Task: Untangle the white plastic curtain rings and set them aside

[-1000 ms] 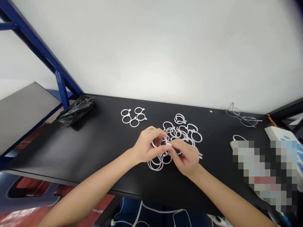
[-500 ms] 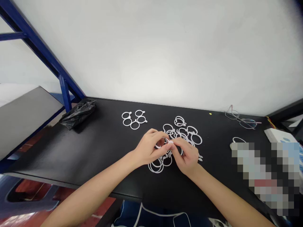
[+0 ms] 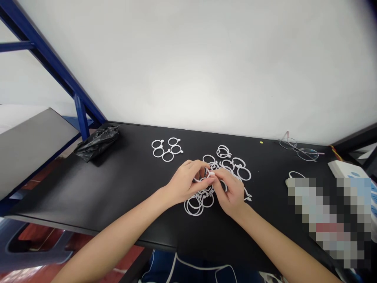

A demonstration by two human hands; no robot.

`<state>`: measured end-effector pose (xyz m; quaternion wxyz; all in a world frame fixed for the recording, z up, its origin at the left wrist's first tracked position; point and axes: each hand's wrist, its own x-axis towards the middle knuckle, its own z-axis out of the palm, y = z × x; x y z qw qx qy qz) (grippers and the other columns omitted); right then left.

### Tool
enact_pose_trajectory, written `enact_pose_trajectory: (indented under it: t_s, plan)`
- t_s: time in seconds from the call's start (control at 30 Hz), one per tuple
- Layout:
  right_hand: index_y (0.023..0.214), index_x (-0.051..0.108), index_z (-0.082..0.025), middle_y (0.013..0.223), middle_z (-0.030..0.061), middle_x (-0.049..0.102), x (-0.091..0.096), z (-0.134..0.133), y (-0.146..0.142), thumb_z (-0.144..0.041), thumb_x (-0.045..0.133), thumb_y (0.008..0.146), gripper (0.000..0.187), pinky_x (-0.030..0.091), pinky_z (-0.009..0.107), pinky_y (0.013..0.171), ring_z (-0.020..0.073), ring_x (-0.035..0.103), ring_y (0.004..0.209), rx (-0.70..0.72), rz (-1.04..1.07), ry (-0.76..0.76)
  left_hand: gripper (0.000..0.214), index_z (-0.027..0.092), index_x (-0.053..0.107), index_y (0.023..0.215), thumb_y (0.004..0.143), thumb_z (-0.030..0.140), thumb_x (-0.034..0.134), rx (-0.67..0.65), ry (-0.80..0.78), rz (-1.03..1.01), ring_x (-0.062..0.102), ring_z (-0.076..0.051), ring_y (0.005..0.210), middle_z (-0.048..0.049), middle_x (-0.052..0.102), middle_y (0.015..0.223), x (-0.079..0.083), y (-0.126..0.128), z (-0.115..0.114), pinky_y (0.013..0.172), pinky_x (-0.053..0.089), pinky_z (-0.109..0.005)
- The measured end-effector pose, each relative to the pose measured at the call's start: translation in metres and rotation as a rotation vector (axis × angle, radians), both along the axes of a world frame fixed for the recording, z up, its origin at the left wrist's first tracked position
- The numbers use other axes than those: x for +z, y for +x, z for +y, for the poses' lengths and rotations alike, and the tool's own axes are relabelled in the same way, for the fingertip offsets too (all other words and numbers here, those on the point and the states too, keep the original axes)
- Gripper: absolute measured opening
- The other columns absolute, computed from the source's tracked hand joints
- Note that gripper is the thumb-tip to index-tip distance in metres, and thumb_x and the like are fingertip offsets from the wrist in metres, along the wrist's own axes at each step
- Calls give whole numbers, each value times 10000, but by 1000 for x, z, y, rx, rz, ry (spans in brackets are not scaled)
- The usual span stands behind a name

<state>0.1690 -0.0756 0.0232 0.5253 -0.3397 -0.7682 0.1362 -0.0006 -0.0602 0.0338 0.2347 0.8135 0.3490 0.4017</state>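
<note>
Above the middle of the black table, both of my hands meet on one thin white ring (image 3: 211, 173) with a small flat tab. My left hand (image 3: 186, 180) curls round the ring from the left, thumb and fingers closed on it. From the right, my right hand (image 3: 232, 193) pinches the ring near its tab with thumb and forefinger. The fingertips partly hide the tab, so I cannot tell whether the ring is fastened. Beneath and around my hands lies a loose pile of similar white rings (image 3: 203, 193), some overlapping. Several more rings (image 3: 168, 160) lie grouped at the left.
A crumpled black plastic bag (image 3: 98, 142) lies on the black table (image 3: 118, 184) at its far left. Eyeglasses (image 3: 308, 154) rest at the back right, near another white ring (image 3: 297, 173), a white box (image 3: 347, 169) and a blurred-out item. The wall (image 3: 188, 67) rises behind.
The held ring has turned slightly, so more of its loop shows between my hands. My right hand has shifted a little to the left. The other rings lie as before.
</note>
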Motion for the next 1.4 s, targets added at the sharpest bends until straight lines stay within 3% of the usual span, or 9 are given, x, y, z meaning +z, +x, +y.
enact_pose_trajectory:
  t_s: [0.17,0.37,0.53,1.07,1.23,1.4]
  plan:
    - [1072,640,-193,874,58,689,-4,3,2,-80,503,915,236,558,295,650,154,656,716,-23,12,-34,273,196,530,1063,926,430,552,40,55,121,592,-146,713,-9,635,839,-1,-9,13,800,457,-329]
    - [1097,628,-191,875,56,693,-9,9,7,-94,535,905,235,567,303,624,135,644,636,-98,38,-35,277,172,477,1089,947,404,526,462,108,280,630,-208,850,-46,653,919,-14,-52,54,888,405,-396]
    - [1063,630,-197,839,39,686,-8,13,10,-101,544,904,205,555,295,602,127,631,605,-130,35,-17,277,175,504,1091,961,419,488,602,40,475,598,-256,958,-88,657,1019,-32,-74,71,861,397,-380]
    - [1005,642,-202,810,22,668,-8,16,12,-112,556,899,163,527,288,599,123,607,589,-150,1,-48,319,156,536,1169,975,397,457,638,-45,652,601,-271,996,-116,615,1097,-35,-76,72,833,417,-370]
    - [975,646,-202,937,74,685,-12,23,14,-135,550,899,139,544,368,782,205,654,858,-170,-143,-11,344,155,551,1189,965,404,474,672,-28,691,579,-297,1029,-125,608,1119,-35,-75,70,839,416,-391]
    - [1003,644,-199,1071,99,683,-22,26,16,-198,565,902,128,457,503,936,278,602,1023,-201,-371,-65,362,152,576,1154,961,436,461,729,60,656,545,-314,1024,-142,607,1121,-29,-70,63,870,398,-437]
